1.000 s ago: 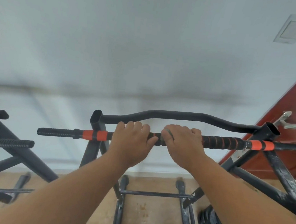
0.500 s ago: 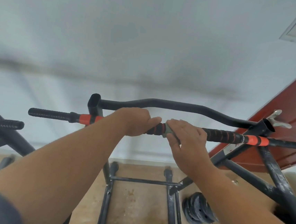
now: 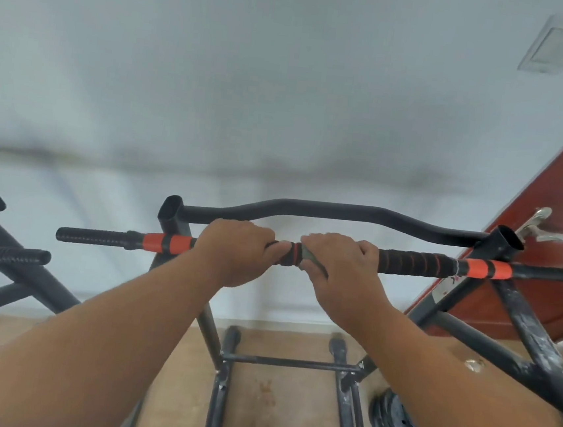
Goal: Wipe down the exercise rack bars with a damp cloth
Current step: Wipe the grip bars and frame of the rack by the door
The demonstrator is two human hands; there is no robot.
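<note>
I see the rack's grip bar running L to R, its middle hidden under both hands. Left hand wraps the bar bare; right hand grips the cloth round it. Only a grey-green strip of cloth shows below the right fingers; the rest is covered.

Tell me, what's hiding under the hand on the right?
Under the right hand a grey-green cloth peeks out, wrapped on the grip bar. The hand covers most of the cloth.
</note>
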